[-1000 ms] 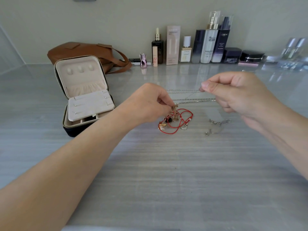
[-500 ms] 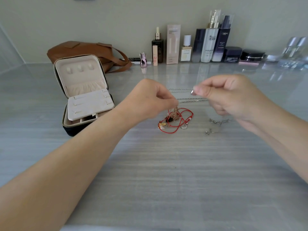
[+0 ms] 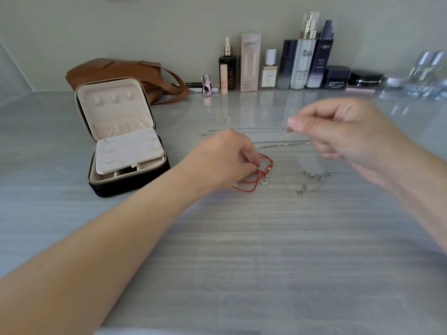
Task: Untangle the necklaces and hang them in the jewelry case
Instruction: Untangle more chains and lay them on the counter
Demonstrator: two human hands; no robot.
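Observation:
A red cord necklace (image 3: 262, 171) with small charms lies bunched on the grey table. My left hand (image 3: 222, 160) is down on it, fingers curled and pinching at the tangle. My right hand (image 3: 338, 131) is raised to the right, pinching a thin silver chain (image 3: 283, 139) that hangs down toward the table, blurred. Two silver chains (image 3: 246, 130) lie stretched out behind my hands. Another short silver chain (image 3: 312, 181) lies to the right of the red cord. The open jewelry case (image 3: 121, 141), cream inside and dark outside, stands at the left with its lid upright.
A brown leather bag (image 3: 116, 71) sits behind the case. A row of cosmetic bottles and jars (image 3: 300, 61) lines the back wall. Clear glass bottles (image 3: 428, 66) stand at the far right.
My left hand has dropped lower onto the red cord tangle. My right hand has shifted slightly left and up with the thin chain.

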